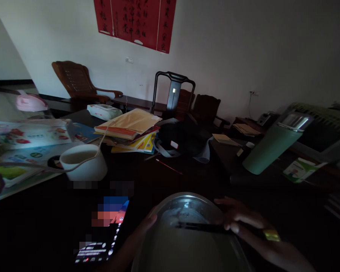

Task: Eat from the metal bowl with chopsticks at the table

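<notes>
A metal bowl (187,200) sits close in front of me on the dark table (158,181), with pale food inside. My left hand (147,226) rests against the bowl's left rim. My right hand (238,221) is on the right rim and holds dark chopsticks (198,226) that lie across the bowl. A gold ring shows on a finger of the right hand. A lit phone (107,234) lies just left of the bowl.
A white mug (83,162) stands at left with a cable over it. Behind it lie printed sheets, a stack of books and envelopes (130,128), a black bag (184,141) and a green flask (274,143). Wooden chairs line the far wall.
</notes>
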The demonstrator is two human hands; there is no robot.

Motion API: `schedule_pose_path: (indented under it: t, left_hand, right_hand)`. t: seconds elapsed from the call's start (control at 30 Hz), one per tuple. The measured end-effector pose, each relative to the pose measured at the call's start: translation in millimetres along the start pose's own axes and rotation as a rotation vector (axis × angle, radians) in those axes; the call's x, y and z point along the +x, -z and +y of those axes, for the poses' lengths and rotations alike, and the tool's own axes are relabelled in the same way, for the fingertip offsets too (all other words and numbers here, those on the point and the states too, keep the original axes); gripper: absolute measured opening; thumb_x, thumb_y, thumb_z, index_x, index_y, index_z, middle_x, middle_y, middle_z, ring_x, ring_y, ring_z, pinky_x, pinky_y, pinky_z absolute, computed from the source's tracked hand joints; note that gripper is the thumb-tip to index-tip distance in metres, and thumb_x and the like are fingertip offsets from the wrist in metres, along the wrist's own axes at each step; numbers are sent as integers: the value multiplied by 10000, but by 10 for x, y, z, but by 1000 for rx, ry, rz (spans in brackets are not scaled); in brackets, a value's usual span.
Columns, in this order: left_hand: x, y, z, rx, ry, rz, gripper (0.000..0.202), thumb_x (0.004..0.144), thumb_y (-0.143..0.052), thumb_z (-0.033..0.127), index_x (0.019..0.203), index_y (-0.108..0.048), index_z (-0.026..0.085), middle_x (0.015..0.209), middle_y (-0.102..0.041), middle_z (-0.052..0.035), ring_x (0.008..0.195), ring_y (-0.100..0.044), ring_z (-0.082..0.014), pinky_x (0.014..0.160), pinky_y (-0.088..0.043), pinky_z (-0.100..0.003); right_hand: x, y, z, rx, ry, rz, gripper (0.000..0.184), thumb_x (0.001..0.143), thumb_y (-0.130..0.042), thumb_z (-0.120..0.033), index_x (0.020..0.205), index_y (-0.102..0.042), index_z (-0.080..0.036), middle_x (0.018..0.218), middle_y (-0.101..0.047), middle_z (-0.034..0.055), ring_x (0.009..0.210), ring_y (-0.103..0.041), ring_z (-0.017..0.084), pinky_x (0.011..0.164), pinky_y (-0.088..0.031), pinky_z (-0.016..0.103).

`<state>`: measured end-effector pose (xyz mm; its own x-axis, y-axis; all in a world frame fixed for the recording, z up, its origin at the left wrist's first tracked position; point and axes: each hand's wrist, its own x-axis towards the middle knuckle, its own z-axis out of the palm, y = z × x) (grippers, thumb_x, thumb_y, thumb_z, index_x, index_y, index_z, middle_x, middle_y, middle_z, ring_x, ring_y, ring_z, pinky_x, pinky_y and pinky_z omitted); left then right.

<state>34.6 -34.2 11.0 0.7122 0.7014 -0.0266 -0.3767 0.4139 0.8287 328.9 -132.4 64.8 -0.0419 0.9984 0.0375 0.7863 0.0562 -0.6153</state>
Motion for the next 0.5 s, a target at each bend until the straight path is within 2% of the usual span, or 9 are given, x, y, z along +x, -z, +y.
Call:
schedule_pose_path:
  t: [0.07, 0.13, 0.23, 0.3, 0.4, 0.5]
  left_hand:
    - [-3, -4, 11, -8, -3, -1, 274, 963, -555, 346, 1182, -699, 264, 1118, -710, -70, 1290, -495, -325, 1061, -428, -459]
    - [-11, -1, 17, -17, -7, -2, 256, 964, -554, 336, 1136, -724, 253, 1136, -707, -68, 1307, -477, -322, 1077, -410, -450]
    - [-17, 12, 10, -31, -10, -7, 245, 959, -569, 342, 1107, -738, 247, 1139, -707, -64, 1321, -461, -324, 1087, -401, -458]
    - [-7, 28, -9, -40, -7, -12, 249, 955, -579, 353, 1117, -735, 246, 1140, -707, -66, 1327, -454, -326, 1093, -395, -471]
    - [19, 78, -63, -56, -8, -17, 263, 947, -600, 350, 1136, -725, 217, 1174, -693, -84, 1338, -437, -340, 1129, -342, -507]
    - [26, 174, -119, -77, -24, -15, 245, 944, -610, 337, 1110, -733, 207, 1186, -690, -73, 1360, -404, -347, 1179, -231, -534]
  right_hand:
    - [-12, 134, 99, 71, 39, -11, 247, 934, -547, -458, 834, -719, -311, 1107, -759, 29, 1284, -552, 293, 1071, -447, 508]
    - [-64, 210, 173, 102, 106, -56, 257, 932, -563, -441, 791, -725, -300, 1037, -776, 34, 1280, -557, 292, 1066, -457, 480]
    - [-134, 134, 159, 30, 152, -90, 132, 889, -649, -403, 940, -762, -354, 1224, -722, 9, 1239, -594, 301, 1011, -513, 446]
    - [-128, 5, 78, -23, 176, -73, 191, 867, -681, -390, 1050, -737, -399, 1227, -721, -9, 1157, -658, 284, 978, -546, 423]
    - [-53, -103, -25, -45, 128, 39, 157, 896, -628, -447, 996, -736, -392, 1148, -749, -16, 1151, -661, 272, 1021, -511, 464]
    - [-9, 12, 9, -44, 46, 4, 212, 940, -546, -468, 929, -726, -355, 1239, -705, -7, 1272, -564, 286, 1041, -480, 510]
